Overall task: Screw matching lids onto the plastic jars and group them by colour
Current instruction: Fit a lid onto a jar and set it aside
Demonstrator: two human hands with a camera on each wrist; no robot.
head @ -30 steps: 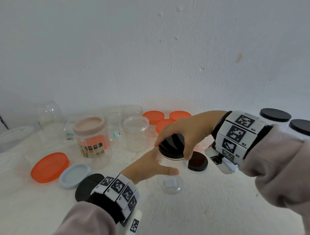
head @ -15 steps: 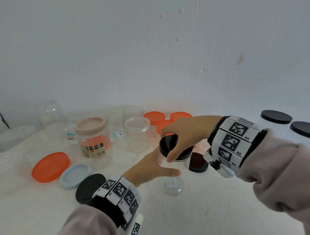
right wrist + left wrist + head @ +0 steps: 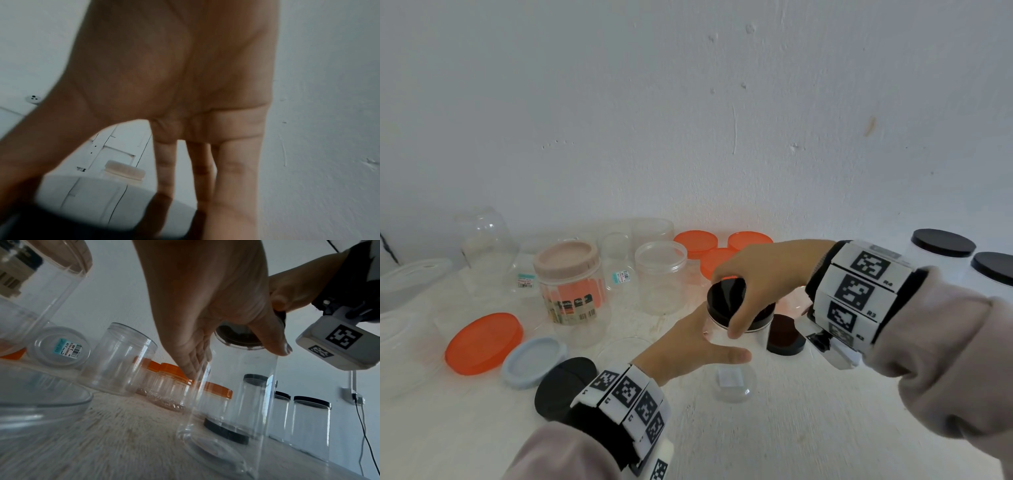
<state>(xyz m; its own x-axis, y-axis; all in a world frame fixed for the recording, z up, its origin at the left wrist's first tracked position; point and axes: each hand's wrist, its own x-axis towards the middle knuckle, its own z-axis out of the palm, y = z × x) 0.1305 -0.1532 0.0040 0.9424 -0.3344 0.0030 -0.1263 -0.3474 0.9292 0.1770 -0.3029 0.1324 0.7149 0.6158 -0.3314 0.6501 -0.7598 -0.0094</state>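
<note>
Black is the colour of the lid [image 3: 726, 297] that sits on top of a tall clear jar [image 3: 232, 395], a little tilted from what the head view shows. The jar stands on the white surface [image 3: 808, 428], in the middle and near the person. The right hand [image 3: 763, 274] comes from above, and its fingers and thumb curl round the lid's edge. The left hand [image 3: 688, 342] wraps the side of the jar to keep it from turning.

To do this well, I think the lid should lie flat first, then turn gently until it feels snug. The left hand should hold firm, because thin plastic can slip.

Just to the right lies another black lid [image 3: 786, 334]. Far right stand two jars with black lids [image 3: 943, 243], so this one should join them. Orange-lidded jars [image 3: 695, 241] wait far behind.
</note>
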